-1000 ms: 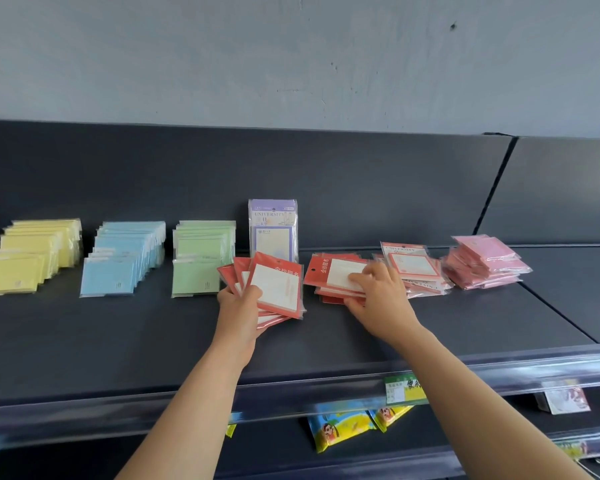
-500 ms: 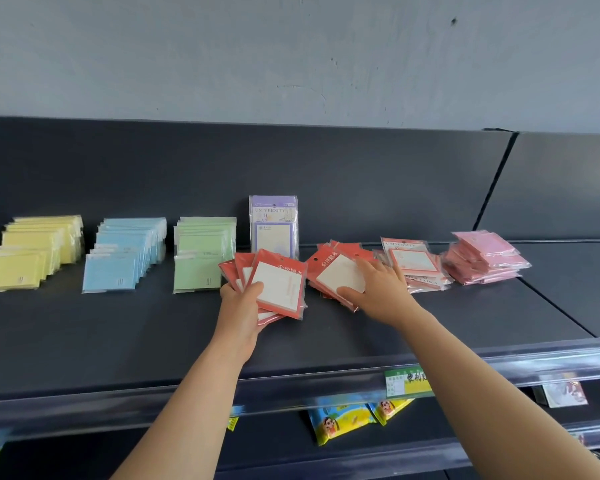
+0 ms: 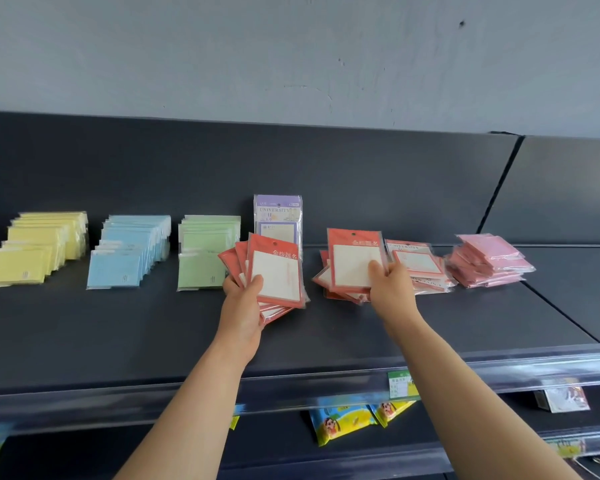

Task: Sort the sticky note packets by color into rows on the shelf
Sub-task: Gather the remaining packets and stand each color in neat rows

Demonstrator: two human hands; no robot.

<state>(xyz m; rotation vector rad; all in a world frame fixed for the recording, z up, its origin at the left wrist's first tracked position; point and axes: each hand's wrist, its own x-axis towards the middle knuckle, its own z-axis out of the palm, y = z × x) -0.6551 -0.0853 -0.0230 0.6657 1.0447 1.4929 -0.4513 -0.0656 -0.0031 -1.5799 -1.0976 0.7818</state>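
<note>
Left hand [image 3: 241, 306] grips red fan [image 3: 274, 271]; right hand [image 3: 392, 285] pinches packet [image 3: 354, 261] edge.

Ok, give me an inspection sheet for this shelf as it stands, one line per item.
Surface: dark shelf with a clear plastic front rail.
Job's things: yellow row, blue row, green row at left; purple packet upright against the back panel; red pile, pale red-edged pile, pink pile at right.
Clutter: nothing seen.
Grips: left hand holds a fan of red packets; right hand pinches a single red packet over the red pile.
Cables: nothing seen.
Surroundings: grey wall above; snack bags and a price label below.
</note>
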